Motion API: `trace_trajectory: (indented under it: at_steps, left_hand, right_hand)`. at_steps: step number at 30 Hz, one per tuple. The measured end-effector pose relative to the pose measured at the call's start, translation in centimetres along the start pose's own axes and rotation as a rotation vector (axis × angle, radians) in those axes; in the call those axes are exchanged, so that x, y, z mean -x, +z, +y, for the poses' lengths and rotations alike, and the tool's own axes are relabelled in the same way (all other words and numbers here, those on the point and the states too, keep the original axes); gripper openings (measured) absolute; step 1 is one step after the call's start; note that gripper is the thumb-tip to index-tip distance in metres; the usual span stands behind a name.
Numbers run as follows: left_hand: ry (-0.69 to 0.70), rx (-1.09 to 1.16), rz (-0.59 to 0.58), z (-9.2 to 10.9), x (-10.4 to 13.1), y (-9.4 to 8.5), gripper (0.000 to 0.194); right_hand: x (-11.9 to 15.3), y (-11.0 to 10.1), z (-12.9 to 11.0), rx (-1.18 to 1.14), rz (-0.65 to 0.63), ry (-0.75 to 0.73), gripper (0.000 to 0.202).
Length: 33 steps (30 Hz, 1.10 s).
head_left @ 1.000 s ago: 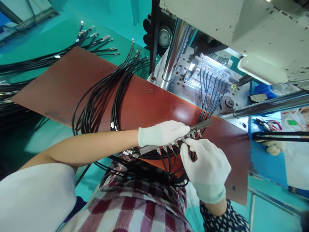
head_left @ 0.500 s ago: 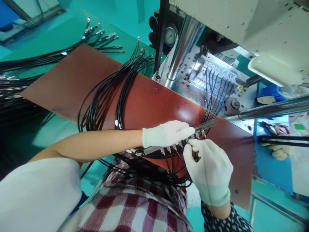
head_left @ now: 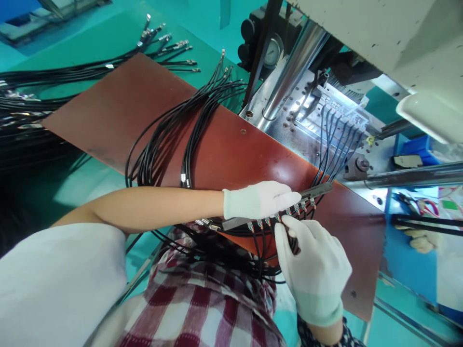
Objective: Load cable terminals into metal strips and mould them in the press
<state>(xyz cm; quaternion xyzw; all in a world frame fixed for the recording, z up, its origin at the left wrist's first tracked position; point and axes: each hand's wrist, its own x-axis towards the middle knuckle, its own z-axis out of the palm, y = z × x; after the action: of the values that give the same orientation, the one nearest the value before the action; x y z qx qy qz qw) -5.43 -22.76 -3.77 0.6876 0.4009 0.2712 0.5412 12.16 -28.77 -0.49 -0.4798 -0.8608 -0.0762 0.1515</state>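
metal bar [head_left: 318, 191] slants lengthwise up rightward beneath left hand [head_left: 262, 200], whose grip is hidden; right hand [head_left: 316, 267] pinches a cable end [head_left: 277, 217].

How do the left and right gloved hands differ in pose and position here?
Pose: the left hand is laid out nearly straight, while the right hand is curled.
Position: the left hand lies over the metal bar; the right hand is at the cable connectors along the bar's edge nearer the wearer.
Shared: both wear white gloves with pale green cuffs.
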Motion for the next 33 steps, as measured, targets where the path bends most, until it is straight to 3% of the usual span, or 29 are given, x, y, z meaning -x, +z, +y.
trace_trajectory:
  at_steps: [14, 18, 21, 24, 28, 33]
  left_hand:
    - [-0.004, 0.026, -0.013, 0.0, -0.1, 0.1, 0.051]
    - [-0.009, -0.001, -0.004, 0.0, -0.1, 0.1, 0.053]
    - [-0.026, 0.019, -0.012, -0.1, -0.1, 0.1, 0.054]
    - [-0.041, 0.025, 0.003, -0.1, 0.0, 0.1, 0.054]
    - [-0.027, 0.042, 0.021, 0.0, 0.0, 0.1, 0.053]
    - [-0.103, 0.108, 0.014, 0.3, 0.1, 0.0, 0.052]
  right_hand:
    - [-1.1, 1.3, -0.2, -0.048, 0.013, -0.02, 0.026]
    - [-0.5, -0.2, -0.6, -0.034, -0.039, -0.008, 0.015]
    - [0.1, -1.1, -1.6, -0.056, -0.031, -0.04, 0.02]
    - [0.2, -0.8, -2.7, -0.058, -0.059, -0.04, 0.015]
    - [0.2, 0.1, -3.3, -0.088, -0.003, 0.022, 0.016]
    - [0.6, 0.3, -3.7, -0.118, -0.036, -0.013, 0.011]
